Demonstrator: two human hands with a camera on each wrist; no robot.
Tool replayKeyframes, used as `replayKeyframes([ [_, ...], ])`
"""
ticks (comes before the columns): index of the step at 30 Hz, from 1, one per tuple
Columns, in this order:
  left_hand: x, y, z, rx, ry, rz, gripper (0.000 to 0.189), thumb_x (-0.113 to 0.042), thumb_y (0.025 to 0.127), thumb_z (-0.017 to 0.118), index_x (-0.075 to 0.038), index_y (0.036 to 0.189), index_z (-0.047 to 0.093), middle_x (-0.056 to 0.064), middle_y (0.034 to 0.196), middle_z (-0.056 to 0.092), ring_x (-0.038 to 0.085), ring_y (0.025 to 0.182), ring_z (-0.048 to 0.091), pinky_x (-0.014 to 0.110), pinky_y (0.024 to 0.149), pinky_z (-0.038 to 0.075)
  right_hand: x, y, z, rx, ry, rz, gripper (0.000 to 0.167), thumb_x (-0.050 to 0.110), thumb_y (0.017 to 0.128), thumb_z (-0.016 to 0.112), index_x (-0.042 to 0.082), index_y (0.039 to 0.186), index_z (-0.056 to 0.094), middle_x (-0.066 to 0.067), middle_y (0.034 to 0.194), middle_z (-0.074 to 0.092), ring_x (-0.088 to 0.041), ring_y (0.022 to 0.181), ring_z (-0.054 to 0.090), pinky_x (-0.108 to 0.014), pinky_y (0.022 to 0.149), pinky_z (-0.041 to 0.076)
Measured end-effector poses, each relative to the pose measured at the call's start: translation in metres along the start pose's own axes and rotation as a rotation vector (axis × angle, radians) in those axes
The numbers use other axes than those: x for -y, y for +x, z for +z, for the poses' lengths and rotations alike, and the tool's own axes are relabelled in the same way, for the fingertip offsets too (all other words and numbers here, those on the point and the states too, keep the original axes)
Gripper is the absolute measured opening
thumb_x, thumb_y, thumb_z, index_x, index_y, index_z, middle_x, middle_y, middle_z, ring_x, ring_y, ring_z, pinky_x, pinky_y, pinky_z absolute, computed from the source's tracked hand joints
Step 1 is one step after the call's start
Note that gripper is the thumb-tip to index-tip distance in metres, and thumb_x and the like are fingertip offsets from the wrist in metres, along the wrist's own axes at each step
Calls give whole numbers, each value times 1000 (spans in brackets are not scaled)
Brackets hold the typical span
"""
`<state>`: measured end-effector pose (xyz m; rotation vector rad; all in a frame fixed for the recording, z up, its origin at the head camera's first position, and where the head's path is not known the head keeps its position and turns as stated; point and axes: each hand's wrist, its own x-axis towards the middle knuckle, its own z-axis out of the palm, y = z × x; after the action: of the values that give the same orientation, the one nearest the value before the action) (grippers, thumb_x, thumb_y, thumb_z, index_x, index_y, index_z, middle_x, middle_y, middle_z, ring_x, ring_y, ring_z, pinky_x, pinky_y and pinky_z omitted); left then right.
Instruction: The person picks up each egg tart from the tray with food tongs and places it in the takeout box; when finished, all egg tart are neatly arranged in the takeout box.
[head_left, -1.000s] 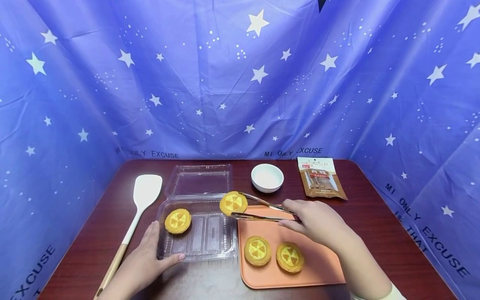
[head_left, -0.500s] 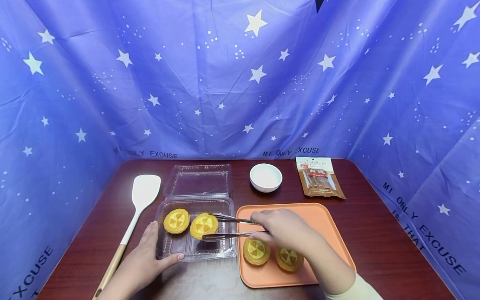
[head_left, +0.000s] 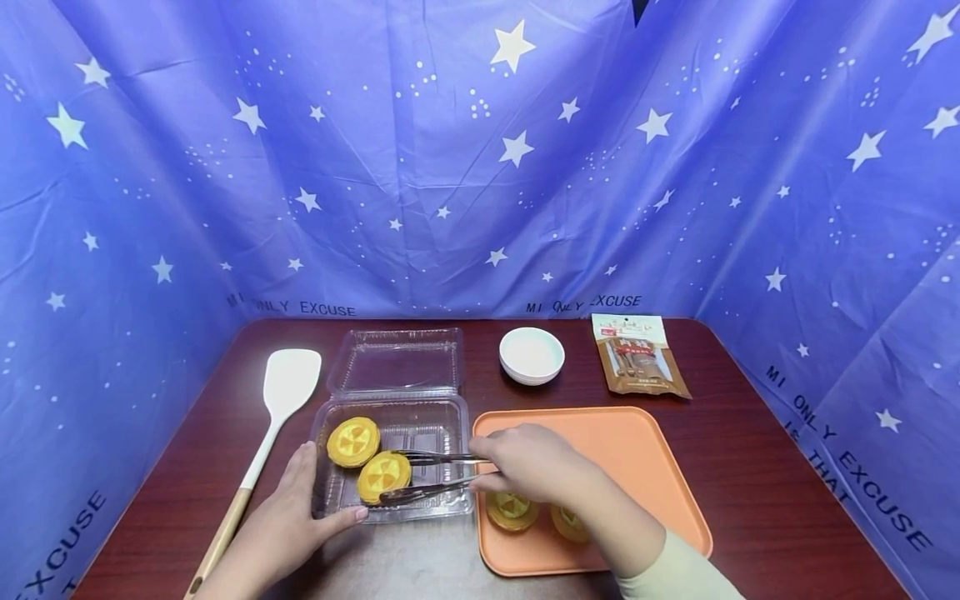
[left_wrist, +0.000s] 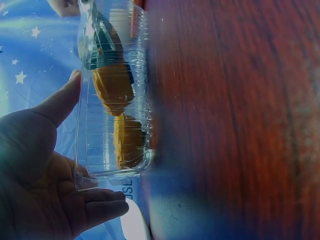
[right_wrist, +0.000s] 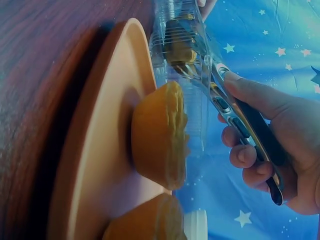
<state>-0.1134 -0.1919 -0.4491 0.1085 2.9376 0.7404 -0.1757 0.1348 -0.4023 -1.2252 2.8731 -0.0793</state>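
Note:
My right hand (head_left: 534, 467) grips metal tongs (head_left: 447, 457), their tips on either side of an egg tart (head_left: 384, 477) low inside the clear plastic container (head_left: 444, 429). Another egg tart (head_left: 353, 442) sits at the container's left, against the first in the left wrist view. Fingers straight and spread, my left hand (head_left: 279, 510) stands at the container's front left corner, the thumb (left_wrist: 67, 95) at its rim. On the orange tray (head_left: 645, 467) are two more tarts (right_wrist: 160, 135), partly hidden under my right hand and forearm in the head view.
The container's clear lid (head_left: 405, 360) lies folded back behind it. A white spatula (head_left: 291, 385) with a wooden handle lies left of it. At the back stand a white bowl (head_left: 532, 357) and a brown packet (head_left: 640, 358). A starry curtain (head_left: 420, 208) surrounds the table.
My right hand has carried the tart in the tongs left and down, from the container's right edge to beside the other tart inside. The left hand has stayed at the container's corner.

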Motion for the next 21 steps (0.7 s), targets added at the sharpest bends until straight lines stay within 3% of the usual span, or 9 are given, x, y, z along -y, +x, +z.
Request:
replayKeyframes([
  [5, 0, -2, 0, -9, -1, 10, 130, -77, 75, 63, 13, 152, 9, 35, 157, 13, 51, 142, 22, 65, 108, 31, 5, 8, 3, 37, -26, -11, 37, 57, 89, 62, 25, 106, 63, 13, 79, 63, -8, 73, 63, -32, 68, 55],
  [12, 0, -1, 1, 10, 2, -6, 131, -77, 75, 63, 13, 152, 6, 35, 158, 11, 52, 142, 22, 66, 107, 32, 12, 19, 6, 58, -58, -19, 34, 57, 89, 62, 24, 98, 60, 11, 66, 54, -9, 68, 61, -32, 63, 53],
  [21, 1, 1, 1, -1, -10, 4, 132, -79, 74, 62, 12, 152, 7, 35, 157, 12, 51, 142, 21, 66, 109, 29, 13, 22, 5, 92, -56, 25, 38, 60, 88, 61, 25, 104, 60, 10, 71, 59, -11, 73, 63, -33, 65, 55],
])
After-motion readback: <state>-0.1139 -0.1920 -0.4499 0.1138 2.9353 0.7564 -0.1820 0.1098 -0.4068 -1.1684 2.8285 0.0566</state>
